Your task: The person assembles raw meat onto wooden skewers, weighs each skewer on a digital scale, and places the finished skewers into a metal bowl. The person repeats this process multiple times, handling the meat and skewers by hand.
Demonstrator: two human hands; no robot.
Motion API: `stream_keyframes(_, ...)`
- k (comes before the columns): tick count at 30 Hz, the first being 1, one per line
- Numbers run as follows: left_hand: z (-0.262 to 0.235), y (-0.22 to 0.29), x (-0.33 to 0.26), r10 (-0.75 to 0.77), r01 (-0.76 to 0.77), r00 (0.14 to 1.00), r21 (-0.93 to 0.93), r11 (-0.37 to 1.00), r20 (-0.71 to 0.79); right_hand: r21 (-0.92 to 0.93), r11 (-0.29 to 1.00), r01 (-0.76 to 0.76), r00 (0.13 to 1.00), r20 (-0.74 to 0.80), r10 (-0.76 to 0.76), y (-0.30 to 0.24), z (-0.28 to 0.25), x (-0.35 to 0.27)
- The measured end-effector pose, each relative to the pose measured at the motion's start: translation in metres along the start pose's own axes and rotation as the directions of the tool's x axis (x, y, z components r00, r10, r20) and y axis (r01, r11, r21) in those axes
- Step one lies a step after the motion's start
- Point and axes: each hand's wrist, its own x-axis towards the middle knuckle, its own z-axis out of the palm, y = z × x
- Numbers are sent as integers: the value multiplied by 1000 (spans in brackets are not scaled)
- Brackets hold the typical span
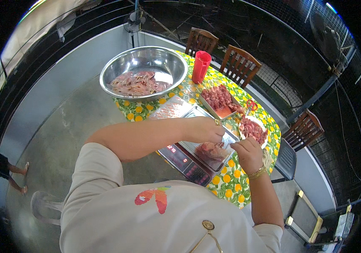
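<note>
A clear plastic bag of raw meat rests on the metal tray of a digital scale, whose red display is lit. My left hand, with a ring on it, reaches across from the left and is closed at the bag's gathered top. Facing it, my right hand pinches the same top from the right side. The plastic between the fingers is partly hidden. Just beyond my left hand lie a second metal tray and a flat clear plastic sheet with red print.
A big steel basin holds skewered meat. Beyond the scale stand a red pitcher, a tray of meat chunks, red scissors and a plate of meat. Wooden chairs line the far edge. Another person's legs show left.
</note>
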Motion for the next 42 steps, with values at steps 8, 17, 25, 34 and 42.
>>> stream_keyframes(8, -30, -6, -10, -141, 146, 984, -37, 989, 112, -23, 999, 34, 968, 249, -28, -10, -44, 15)
stream_keyframes(17, -17, 4, -11, -236, 242, 970, -139, 960, 58, 157, 981, -113, 979, 185, 83, -15, -33, 16)
stream_keyframes(25, -23, 13, -7, -299, 305, 952, -129, 944, 59, 19, 964, -264, 896, 376, 238, -26, -41, 26)
stream_keyframes(34, -46, 9, -3, -159, 158, 987, -31, 987, -11, -113, 933, -342, 798, 489, 352, -24, -6, 39)
stream_keyframes(42, -37, -30, -123, -474, 464, 879, -130, 876, -52, -199, 846, -494, 710, 470, 525, 0, 27, 75)
